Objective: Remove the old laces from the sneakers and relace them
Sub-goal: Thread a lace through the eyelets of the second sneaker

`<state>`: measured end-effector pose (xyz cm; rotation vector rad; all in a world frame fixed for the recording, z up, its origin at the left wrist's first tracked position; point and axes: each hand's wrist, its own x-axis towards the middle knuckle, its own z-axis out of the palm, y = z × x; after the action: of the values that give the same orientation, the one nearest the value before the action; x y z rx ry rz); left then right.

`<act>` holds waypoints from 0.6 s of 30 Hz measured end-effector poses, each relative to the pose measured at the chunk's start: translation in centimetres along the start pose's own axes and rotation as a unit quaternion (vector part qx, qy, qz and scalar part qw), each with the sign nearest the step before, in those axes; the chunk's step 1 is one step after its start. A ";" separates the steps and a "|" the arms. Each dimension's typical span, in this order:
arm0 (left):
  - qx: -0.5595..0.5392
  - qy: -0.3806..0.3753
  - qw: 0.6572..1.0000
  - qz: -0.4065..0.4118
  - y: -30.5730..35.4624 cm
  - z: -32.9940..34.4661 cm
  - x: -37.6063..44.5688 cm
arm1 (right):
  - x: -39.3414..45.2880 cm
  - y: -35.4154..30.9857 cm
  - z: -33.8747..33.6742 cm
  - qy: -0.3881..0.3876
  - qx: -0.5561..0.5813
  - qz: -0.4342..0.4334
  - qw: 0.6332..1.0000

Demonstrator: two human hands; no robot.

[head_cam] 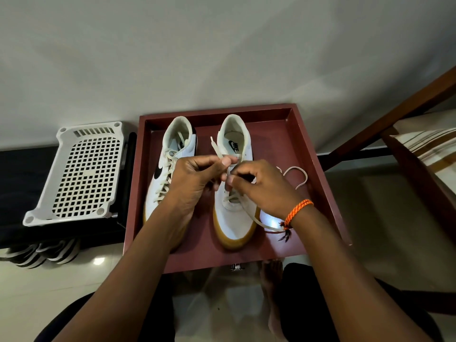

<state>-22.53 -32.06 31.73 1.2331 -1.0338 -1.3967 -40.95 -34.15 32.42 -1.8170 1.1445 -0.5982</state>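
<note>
Two white sneakers with gum soles stand side by side in a dark red tray [306, 149], toes toward me. The left sneaker [170, 166] is laced up its front with a cream lace. The right sneaker [234, 215] has lace only through its lower eyelets. My left hand [195, 178] pinches one end of the cream lace [217, 149], whose tip sticks up. My right hand [261, 186] is over the right sneaker's eyelets with fingers curled on the lace. The lace's other end [293, 172] trails loose onto the tray at the right.
A white perforated plastic rack [84, 174] sits left of the tray on a dark surface. A wooden chair frame [394, 114] with a striped cushion stands at the right. Pale floor tiles, my knees and a bare foot [271, 275] lie below the tray.
</note>
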 end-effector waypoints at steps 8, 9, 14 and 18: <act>0.024 0.047 0.999 0.008 -0.2 -0.6 0.4 | -1.1 2.6 -2.9 -0.077 -0.102 0.087 0.988; 0.034 0.037 0.999 0.011 -0.3 -0.4 0.4 | -0.9 2.4 -2.6 -0.013 -0.108 0.072 0.992; 0.024 0.020 0.999 0.032 -0.1 0.4 0.2 | 0.2 0.4 -0.7 0.125 -0.064 -0.023 0.990; 0.006 0.027 0.999 0.029 0.0 0.5 0.1 | 0.0 -0.5 0.7 0.096 0.099 0.014 0.990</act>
<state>-23.02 -32.17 31.76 1.2338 -1.0348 -1.3073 -40.12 -33.78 32.50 -1.5984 1.1893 -0.8552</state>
